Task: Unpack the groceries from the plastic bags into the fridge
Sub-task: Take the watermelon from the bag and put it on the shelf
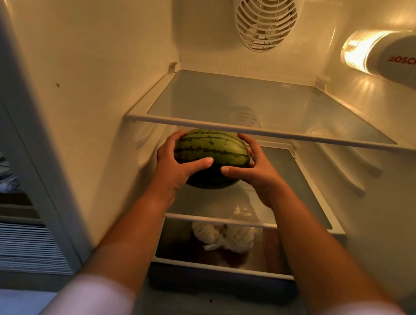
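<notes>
A small striped green watermelon (213, 150) is held inside the open fridge, just under the front edge of the top glass shelf (270, 132). My left hand (177, 161) grips its left side and my right hand (255, 168) grips its right side, thumbs across the front. The melon is over the left part of the middle glass shelf (302, 195); whether it touches that shelf I cannot tell. A white plastic bag (223, 236) lies on the shelf below.
The top glass shelf holds nothing. A fan grille (265, 19) is on the back wall and a lit lamp housing (387, 56) on the right wall. The fridge's left side panel (28, 135) stands at the left, with stacked items (7, 245) beyond it.
</notes>
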